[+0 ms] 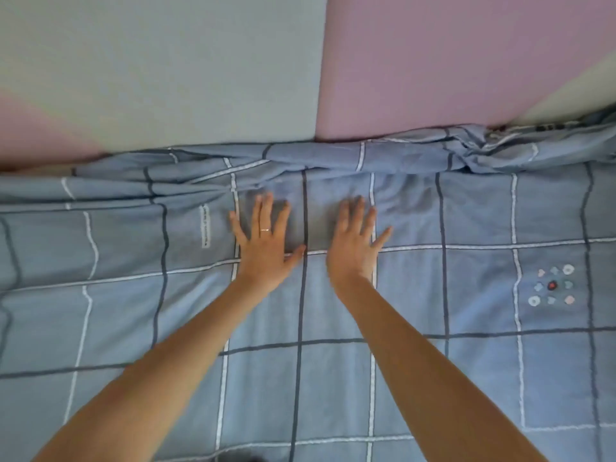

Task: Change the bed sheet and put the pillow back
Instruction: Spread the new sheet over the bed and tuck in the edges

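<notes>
Pressing sheet (pixel 480 295); fingertips (pixel 268 199) blurred.

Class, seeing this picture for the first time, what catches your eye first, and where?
The left hand and right hand lie flat, side by side, mid-frame on the blue checked sheet. Beyond them the sheet bunches into a wrinkled ridge against a grey panel and a pink panel.

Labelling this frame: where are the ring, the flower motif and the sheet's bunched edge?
Ring (pixel 265 230): head view, middle of the band.
Flower motif (pixel 552 285): head view, its dark centre.
Bunched edge (pixel 333 156): head view, middle of the top fold.
</notes>
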The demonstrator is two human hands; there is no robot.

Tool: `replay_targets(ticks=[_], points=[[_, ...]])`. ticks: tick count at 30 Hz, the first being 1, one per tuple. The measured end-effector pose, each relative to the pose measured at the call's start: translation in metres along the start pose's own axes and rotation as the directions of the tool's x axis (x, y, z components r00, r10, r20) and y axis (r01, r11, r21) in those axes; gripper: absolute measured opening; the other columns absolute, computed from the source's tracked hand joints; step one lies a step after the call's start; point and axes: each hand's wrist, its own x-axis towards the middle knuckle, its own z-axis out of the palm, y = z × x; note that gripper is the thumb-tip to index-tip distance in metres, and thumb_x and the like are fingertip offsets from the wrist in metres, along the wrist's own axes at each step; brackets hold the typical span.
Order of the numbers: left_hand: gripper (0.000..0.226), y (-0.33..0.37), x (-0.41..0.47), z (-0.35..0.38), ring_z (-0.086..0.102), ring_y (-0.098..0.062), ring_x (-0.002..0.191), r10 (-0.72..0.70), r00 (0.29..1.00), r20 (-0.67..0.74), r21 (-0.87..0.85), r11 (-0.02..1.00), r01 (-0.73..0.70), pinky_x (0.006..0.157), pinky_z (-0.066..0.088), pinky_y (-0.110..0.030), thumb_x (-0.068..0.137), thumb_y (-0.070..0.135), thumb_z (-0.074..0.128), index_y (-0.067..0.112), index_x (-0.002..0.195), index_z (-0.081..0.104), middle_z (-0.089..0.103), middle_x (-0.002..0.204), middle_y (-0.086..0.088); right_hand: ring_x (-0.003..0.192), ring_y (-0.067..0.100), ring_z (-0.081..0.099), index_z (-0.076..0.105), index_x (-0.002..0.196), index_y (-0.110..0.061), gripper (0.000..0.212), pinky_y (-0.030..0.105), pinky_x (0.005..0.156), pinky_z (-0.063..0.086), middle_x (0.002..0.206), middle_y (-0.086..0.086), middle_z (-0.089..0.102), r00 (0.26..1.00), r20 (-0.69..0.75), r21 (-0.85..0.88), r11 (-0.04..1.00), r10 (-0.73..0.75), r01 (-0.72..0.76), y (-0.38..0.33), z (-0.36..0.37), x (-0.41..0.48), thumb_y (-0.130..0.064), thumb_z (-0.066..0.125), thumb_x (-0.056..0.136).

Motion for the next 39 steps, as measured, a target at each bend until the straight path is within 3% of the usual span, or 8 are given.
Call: replay_targets(ticks=[3,5,8,11,16,27,33,39], points=[[0.069,-0.025,-0.071,0.011,0.016,-0.035,0.140,-0.036,0.999,-0.019,-0.012,0.999,0.036,0.102,0.015,-0.073,0.079,0.054,0.040,0.019,0.138,0.043,0.024,0.152,-0.011,0.143,0.033,0.017,0.038,0.145,-0.022,0.072,0.071,0.107,0.002,0.155,0.005,0.030,0.829,-0.024,-0.165,0.820,-0.559,0.548,-0.021,0.038,-0.047,-0.042,0.058,0.080],[0.082,-0.068,-0.086,0.007,0.009,-0.042,0.141,-0.232,0.971,0.049,-0.050,0.971,0.235,0.096,0.015,-0.079,0.073,0.067,0.040,0.029,0.145,0.031,0.015,0.157,-0.006,0.144,0.033,0.012,0.032,0.147,-0.035,0.081,0.073,0.106,-0.005,0.158,-0.003,0.022,0.703,0.060,-0.292,0.661,-0.709,0.691,-0.035,0.046,-0.041,-0.058,0.063,0.076],[0.108,-0.146,-0.045,-0.015,-0.013,-0.045,0.141,-0.468,0.867,0.172,-0.025,0.878,0.478,0.096,0.007,-0.080,0.063,0.084,0.051,0.036,0.151,0.010,-0.004,0.160,0.003,0.142,0.041,-0.021,-0.017,0.146,-0.045,0.096,0.073,0.097,-0.020,0.151,0.000,-0.031,0.826,0.075,-0.312,0.774,-0.558,0.551,-0.056,0.029,0.009,-0.077,0.043,0.078],[0.113,-0.183,0.002,-0.044,-0.021,-0.041,0.141,-0.475,0.847,0.241,-0.014,0.870,0.492,0.096,0.004,-0.081,0.062,0.078,0.061,0.030,0.151,0.011,0.002,0.159,0.006,0.140,0.044,-0.022,-0.034,0.140,-0.032,0.115,0.070,0.094,-0.020,0.146,0.006,-0.042,0.916,-0.023,-0.398,0.844,-0.401,0.360,-0.089,-0.008,0.048,-0.081,0.044,0.071],[0.118,-0.187,0.013,-0.042,-0.025,-0.041,0.139,-0.492,0.828,0.269,0.014,0.861,0.508,0.094,0.008,-0.083,0.055,0.080,0.063,0.036,0.149,0.008,0.000,0.159,0.008,0.144,0.043,0.001,-0.021,0.148,-0.031,0.115,0.059,0.116,0.002,0.160,0.005,-0.010,0.919,0.153,-0.379,0.838,-0.362,0.393,-0.115,-0.024,0.063,-0.072,0.057,0.074],[0.117,-0.171,0.018,-0.061,-0.024,-0.044,0.139,-0.526,0.764,0.374,0.030,0.830,0.557,0.099,0.007,-0.080,0.065,0.075,0.062,0.038,0.149,-0.010,-0.016,0.158,0.007,0.145,0.041,0.001,-0.030,0.144,-0.031,0.131,0.062,0.112,0.014,0.160,0.004,-0.011,0.883,0.388,-0.328,0.856,-0.264,0.400,-0.125,-0.034,0.081,-0.065,0.071,0.068],[0.134,-0.038,-0.038,-0.039,-0.032,-0.037,0.137,-0.676,0.639,0.365,-0.243,0.594,0.767,0.103,0.002,-0.075,0.062,0.072,0.067,0.032,0.140,-0.034,-0.040,0.149,-0.002,0.141,0.048,0.009,-0.023,0.148,-0.023,0.136,0.067,0.108,0.019,0.158,0.013,-0.004,0.880,0.421,-0.337,0.862,-0.222,0.378,-0.141,-0.038,0.087,-0.049,0.082,0.066],[0.159,0.111,-0.033,0.002,-0.044,-0.037,0.129,-0.567,0.508,0.648,-0.205,0.512,0.834,0.097,0.000,-0.079,0.041,0.079,0.072,0.025,0.125,-0.052,-0.054,0.136,-0.012,0.143,0.028,0.024,0.013,0.153,-0.018,0.097,0.041,0.115,0.023,0.157,0.009,0.021,0.694,0.302,0.162,0.753,-0.654,0.638,-0.061,-0.050,0.097,-0.032,0.075,0.079]])
